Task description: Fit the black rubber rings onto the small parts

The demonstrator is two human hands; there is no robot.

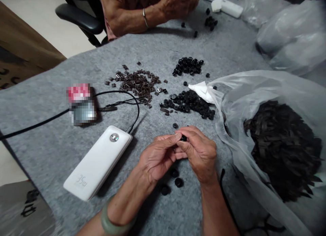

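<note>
Both my hands meet over the grey felt-covered table [152,124]. Between the fingertips of my left hand [159,153] and my right hand [198,149] is a small round black part [183,138], pinched from both sides; its details are mostly hidden. Just beyond my fingers lies a single black disc [175,125]. Closer to me, beneath my wrists, several black round caps [178,182] rest on the felt. A pile of black discs with centre holes [189,102] spreads out ahead of my hands.
Small brown metal clips [140,83] and black rings [188,65] form heaps farther back. A white power bank [98,163] with a cable lies left. At right stands an open plastic bag [229,127] of dark strips [282,148]. Across the table, another person's arm [137,17] rests.
</note>
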